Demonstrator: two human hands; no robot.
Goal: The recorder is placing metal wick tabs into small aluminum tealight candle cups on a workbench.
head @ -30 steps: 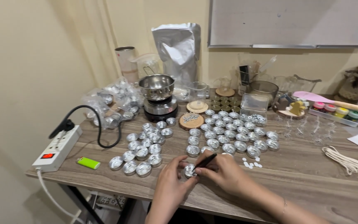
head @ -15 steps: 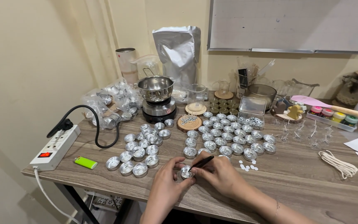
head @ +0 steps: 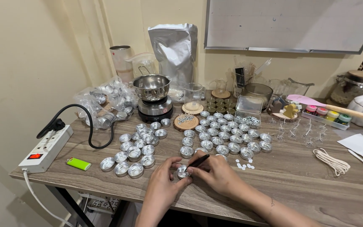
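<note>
Head view. A small silver tealight cup (head: 182, 172) is held at the near edge of the wooden table (head: 299, 172), between both hands. The cup is pinched by the fingertips of the left hand (head: 164, 178), which is curled round its left side. A thin black tool (head: 198, 161) is gripped pen-fashion by the right hand (head: 215, 172), tip lowered into the cup. Both forearms enter from the near edge; the right one is cut off at the frame's bottom. Just beyond the hands, a left cluster of empty cups (head: 137, 147) and a right cluster (head: 227, 134) are noted. Small white discs (head: 243, 164) lie right of the right hand. The cup's contents are hidden by the fingers.
</note>
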